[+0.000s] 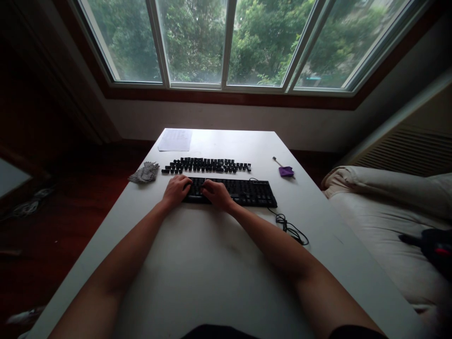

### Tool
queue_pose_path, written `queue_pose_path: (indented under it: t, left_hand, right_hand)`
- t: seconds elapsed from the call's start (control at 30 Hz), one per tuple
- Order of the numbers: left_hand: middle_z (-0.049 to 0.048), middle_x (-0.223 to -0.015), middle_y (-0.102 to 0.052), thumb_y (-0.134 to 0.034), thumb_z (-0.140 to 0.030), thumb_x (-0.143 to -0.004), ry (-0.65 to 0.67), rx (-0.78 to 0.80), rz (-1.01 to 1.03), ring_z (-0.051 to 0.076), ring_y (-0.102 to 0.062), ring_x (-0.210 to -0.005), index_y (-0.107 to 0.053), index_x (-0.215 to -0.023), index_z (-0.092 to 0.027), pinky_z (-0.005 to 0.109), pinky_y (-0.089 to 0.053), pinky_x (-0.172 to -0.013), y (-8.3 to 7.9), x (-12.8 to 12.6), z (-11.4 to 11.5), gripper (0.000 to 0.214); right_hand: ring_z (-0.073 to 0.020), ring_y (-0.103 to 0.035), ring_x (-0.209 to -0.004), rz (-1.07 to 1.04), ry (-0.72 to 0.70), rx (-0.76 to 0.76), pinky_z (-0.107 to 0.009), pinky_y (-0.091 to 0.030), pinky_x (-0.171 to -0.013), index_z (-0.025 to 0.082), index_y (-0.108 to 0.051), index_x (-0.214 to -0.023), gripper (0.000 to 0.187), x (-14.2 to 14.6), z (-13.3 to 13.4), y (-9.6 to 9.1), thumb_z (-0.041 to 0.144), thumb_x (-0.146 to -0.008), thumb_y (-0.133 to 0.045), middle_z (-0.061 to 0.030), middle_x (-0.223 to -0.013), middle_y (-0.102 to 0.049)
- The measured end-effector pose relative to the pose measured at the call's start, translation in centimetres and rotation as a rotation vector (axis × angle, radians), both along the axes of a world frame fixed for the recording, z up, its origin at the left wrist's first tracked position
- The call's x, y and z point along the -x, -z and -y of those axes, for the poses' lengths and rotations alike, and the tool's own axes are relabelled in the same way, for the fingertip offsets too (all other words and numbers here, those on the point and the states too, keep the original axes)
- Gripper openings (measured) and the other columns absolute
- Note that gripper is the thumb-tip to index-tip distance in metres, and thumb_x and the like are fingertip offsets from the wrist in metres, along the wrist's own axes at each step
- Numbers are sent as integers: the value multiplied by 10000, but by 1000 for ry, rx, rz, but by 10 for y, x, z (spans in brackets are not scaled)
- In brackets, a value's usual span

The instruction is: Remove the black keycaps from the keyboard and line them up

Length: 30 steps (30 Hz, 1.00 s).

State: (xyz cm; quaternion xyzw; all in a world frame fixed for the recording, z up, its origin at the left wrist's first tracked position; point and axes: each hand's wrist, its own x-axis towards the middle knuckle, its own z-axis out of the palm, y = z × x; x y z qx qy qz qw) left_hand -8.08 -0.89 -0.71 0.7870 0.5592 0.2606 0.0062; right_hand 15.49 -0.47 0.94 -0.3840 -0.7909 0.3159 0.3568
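A black keyboard [247, 190] lies flat on the white table, its cable at the near right. Over its left end rests my left hand [175, 190], fingers curled around that edge. My right hand [217, 194] is above the keyboard's left-middle part, thumb and fingers drawn together at the keys. Whatever is between those fingertips is too small and dark to make out. Just behind the keyboard, several loose black keycaps [201, 165] stand in rows.
A crumpled grey cloth [144, 173] lies at the left edge of the table [212, 273]. Behind it is a sheet of paper [175, 140]. To the right are a purple cloth [286, 172], a small brush [276, 160] and the coiled cable [291, 229]. A pale sofa [381, 207] stands alongside.
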Motion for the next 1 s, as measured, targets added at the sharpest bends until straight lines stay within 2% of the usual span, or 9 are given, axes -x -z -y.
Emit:
queue_pose_path:
  t: [0.2,0.43,0.57,0.73,1.0]
  left_hand:
    - [76,-1139,-686,-532,-256,-941,18,-10,28,280,-580,-1105,-723,-1070,-248,457,-440,-1005,-6,-3,4,231]
    - [59,-1148,-713,-624,-358,-904,125,44,27,290,-587,-1134,-711,-1144,-278,471,-406,-1039,-20,-19,14,268]
    - [45,-1075,-738,-639,-318,-886,151,59,71,276,-613,-1080,-726,-1112,-277,457,-423,-1004,-18,-24,13,245]
    - [38,-1064,-742,-646,-289,-880,173,76,178,257,-632,-1030,-736,-1089,-266,423,-465,-942,-16,-27,12,229]
    - [34,-1075,-737,-630,-288,-917,183,69,301,240,-648,-1032,-756,-1090,-283,398,-504,-937,-13,-30,12,215]
  right_hand:
    - [-168,-572,-693,-138,86,126,-262,-451,-652,208,-654,-953,228,-3,0,7,413,-889,-579,-11,-737,-653]
    - [-234,-658,-827,-238,64,195,-314,-527,-702,210,-663,-976,244,-4,4,4,419,-855,-630,-39,-782,-683]
    - [-228,-682,-841,-341,57,201,-323,-544,-751,198,-651,-965,256,-3,4,7,437,-880,-615,-54,-856,-718]
    - [-200,-698,-764,-435,39,160,-315,-555,-740,196,-641,-907,244,-1,0,16,438,-885,-623,-32,-799,-724]
    - [-200,-714,-715,-492,40,241,-323,-590,-694,219,-624,-910,247,0,-8,23,459,-858,-655,-14,-761,-719]
